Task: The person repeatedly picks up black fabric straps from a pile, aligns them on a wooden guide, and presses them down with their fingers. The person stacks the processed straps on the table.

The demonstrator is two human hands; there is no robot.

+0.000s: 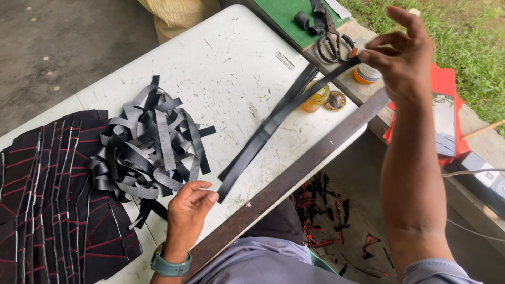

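A long black strip [273, 121] stretches diagonally, its near end pinched by the left hand [190, 206], its far end by the right hand [402, 55].

Black strips [152, 142] heaped on white table [226, 58]; black sheet [52, 200] with red, white lines; green board [284, 16]

White scuffed plastic desk [226, 68]. Loose pile of cut black strips [150, 142] at its left-centre. Dark sheet with red and white lines [52, 200] at the left end. Long dark wooden batten [294, 176] along the near edge. Black-handled scissors [331, 39] on a green board [284, 16]. Two small amber jars [323, 99] nearby.
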